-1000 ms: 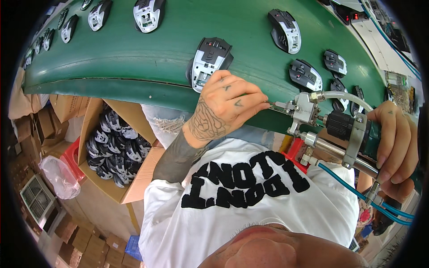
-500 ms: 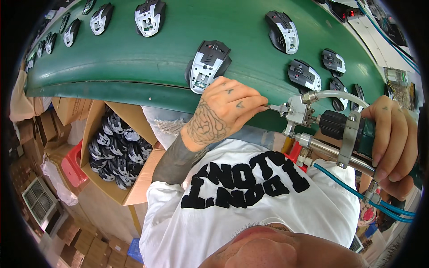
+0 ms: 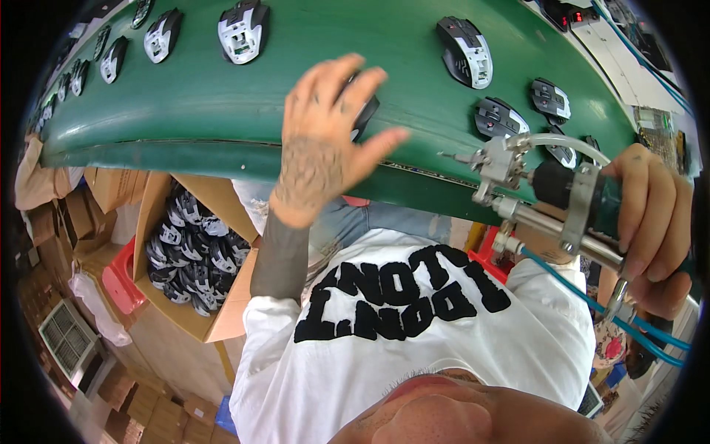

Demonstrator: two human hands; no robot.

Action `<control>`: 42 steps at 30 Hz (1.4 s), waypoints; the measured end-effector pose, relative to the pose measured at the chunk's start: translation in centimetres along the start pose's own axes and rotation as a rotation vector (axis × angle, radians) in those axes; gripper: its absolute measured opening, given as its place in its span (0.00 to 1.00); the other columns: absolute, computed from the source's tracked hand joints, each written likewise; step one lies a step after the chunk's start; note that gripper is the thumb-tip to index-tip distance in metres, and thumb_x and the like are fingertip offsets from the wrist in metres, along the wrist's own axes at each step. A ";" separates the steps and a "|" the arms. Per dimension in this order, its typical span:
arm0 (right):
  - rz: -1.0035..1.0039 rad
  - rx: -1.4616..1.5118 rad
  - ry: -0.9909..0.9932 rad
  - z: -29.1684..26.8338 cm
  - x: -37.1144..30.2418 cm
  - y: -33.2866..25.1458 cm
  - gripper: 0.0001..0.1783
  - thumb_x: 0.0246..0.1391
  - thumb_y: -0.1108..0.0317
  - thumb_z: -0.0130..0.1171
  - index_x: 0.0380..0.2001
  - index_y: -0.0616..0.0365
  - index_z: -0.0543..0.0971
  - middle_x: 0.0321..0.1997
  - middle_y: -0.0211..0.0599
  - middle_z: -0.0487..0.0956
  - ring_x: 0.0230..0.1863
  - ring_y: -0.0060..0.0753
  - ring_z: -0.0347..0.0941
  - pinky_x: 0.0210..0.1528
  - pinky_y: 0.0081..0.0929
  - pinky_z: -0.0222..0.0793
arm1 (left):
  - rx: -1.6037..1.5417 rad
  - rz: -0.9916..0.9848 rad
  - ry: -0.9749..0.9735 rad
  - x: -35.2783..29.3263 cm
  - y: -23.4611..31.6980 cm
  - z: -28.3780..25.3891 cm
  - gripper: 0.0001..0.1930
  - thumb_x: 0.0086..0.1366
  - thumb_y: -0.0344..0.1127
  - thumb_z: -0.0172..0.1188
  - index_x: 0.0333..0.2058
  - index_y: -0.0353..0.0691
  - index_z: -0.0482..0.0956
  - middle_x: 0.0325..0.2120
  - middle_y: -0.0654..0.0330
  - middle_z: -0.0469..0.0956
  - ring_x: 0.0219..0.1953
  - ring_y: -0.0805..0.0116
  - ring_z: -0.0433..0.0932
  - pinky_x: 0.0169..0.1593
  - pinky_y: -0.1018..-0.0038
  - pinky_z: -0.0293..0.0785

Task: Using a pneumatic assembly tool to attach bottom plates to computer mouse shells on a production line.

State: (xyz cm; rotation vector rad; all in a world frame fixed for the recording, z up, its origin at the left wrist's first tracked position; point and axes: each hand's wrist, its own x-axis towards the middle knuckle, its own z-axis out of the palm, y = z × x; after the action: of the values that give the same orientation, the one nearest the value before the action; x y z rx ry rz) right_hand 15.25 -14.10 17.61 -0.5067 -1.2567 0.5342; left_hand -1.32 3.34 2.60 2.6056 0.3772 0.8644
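Green work surface (image 3: 177,100) spans the area beyond both hands. Over it, the person's left hand (image 3: 322,133) is spread, thumb held wide; it covers most of a dark computer mouse (image 3: 365,118), which shows between thumb and forefinger. Whether the fingertips touch it cannot be told. That spread seems suited to the mouse's broad body. The right hand (image 3: 654,222) is wrapped round a hose-fed tool (image 3: 580,207), probably to bear its weight, its slim metal tip (image 3: 460,157) pointing toward the left hand and clear of the mouse. Other mice (image 3: 244,33) lie left of the left hand and beyond the tool, perhaps spaced to avoid knocking. Nearer the body than the left hand, and to its left, a cardboard box (image 3: 231,296) holds a heap of mice (image 3: 196,248), a red plastic object (image 3: 122,277) beside it.
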 end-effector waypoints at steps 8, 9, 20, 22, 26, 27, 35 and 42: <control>0.180 -0.050 -0.087 -3.3 -1.4 -2.1 0.07 0.44 0.59 0.64 0.20 0.42 0.75 0.24 0.15 0.77 0.29 0.09 0.76 0.41 0.08 0.69 | -1.007 -0.672 0.147 -1.1 -0.8 3.2 0.25 0.63 0.40 0.59 0.58 0.43 0.67 0.49 0.56 0.70 0.46 0.59 0.73 0.49 0.62 0.73; 0.249 -0.086 -0.098 -2.8 -1.3 -2.0 0.09 0.45 0.59 0.64 0.20 0.43 0.74 0.24 0.15 0.77 0.27 0.09 0.75 0.40 0.08 0.69 | -1.497 -0.832 0.232 -0.3 0.7 2.6 0.25 0.68 0.40 0.51 0.61 0.43 0.61 0.48 0.58 0.71 0.46 0.62 0.73 0.49 0.61 0.74; 0.331 -0.171 -0.035 -9.2 -1.2 -6.3 0.10 0.45 0.59 0.63 0.20 0.44 0.72 0.24 0.16 0.75 0.27 0.10 0.74 0.39 0.10 0.67 | -1.843 -0.942 0.304 -1.5 3.1 5.1 0.25 0.69 0.47 0.44 0.61 0.47 0.59 0.54 0.56 0.68 0.48 0.59 0.73 0.50 0.54 0.74; 0.329 -0.175 -0.009 -6.2 -0.9 -3.5 0.10 0.45 0.59 0.63 0.19 0.44 0.72 0.24 0.16 0.75 0.27 0.10 0.74 0.39 0.11 0.66 | -1.926 -0.948 0.295 -1.5 3.3 5.2 0.24 0.69 0.48 0.43 0.61 0.47 0.60 0.56 0.55 0.67 0.49 0.58 0.73 0.50 0.54 0.74; 0.334 -0.207 0.035 -5.0 -0.9 -3.0 0.10 0.45 0.59 0.63 0.19 0.44 0.72 0.24 0.17 0.74 0.27 0.11 0.73 0.38 0.11 0.65 | -2.000 -0.911 0.286 -1.2 3.8 5.5 0.26 0.69 0.47 0.45 0.62 0.46 0.57 0.54 0.56 0.66 0.48 0.62 0.72 0.47 0.58 0.77; 0.336 -0.213 0.046 -4.7 1.0 -4.9 0.10 0.45 0.60 0.63 0.19 0.44 0.71 0.24 0.17 0.74 0.27 0.11 0.73 0.38 0.12 0.65 | -2.008 -0.905 0.279 -1.2 4.0 5.7 0.26 0.68 0.47 0.45 0.62 0.46 0.57 0.54 0.56 0.66 0.47 0.62 0.73 0.47 0.58 0.77; 0.340 -0.209 0.119 -6.0 -2.0 -5.7 0.11 0.45 0.60 0.63 0.19 0.45 0.70 0.25 0.18 0.73 0.28 0.12 0.72 0.37 0.14 0.63 | -2.173 -0.941 0.349 -0.7 5.4 5.5 0.27 0.68 0.50 0.44 0.62 0.46 0.58 0.51 0.55 0.70 0.44 0.61 0.75 0.44 0.58 0.78; 0.321 -0.182 0.153 -1.5 -1.1 -1.8 0.12 0.45 0.60 0.63 0.19 0.45 0.69 0.25 0.18 0.72 0.28 0.12 0.71 0.37 0.15 0.62 | -0.650 -0.387 0.231 2.2 1.3 6.0 0.22 0.63 0.43 0.58 0.53 0.38 0.72 0.50 0.54 0.71 0.44 0.58 0.76 0.45 0.68 0.74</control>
State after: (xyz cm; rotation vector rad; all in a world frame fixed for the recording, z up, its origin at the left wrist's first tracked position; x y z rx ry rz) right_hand 16.63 -16.29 17.51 -0.8955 -1.0885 0.6391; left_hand 4.29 1.42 -0.17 1.7734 0.5341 0.9522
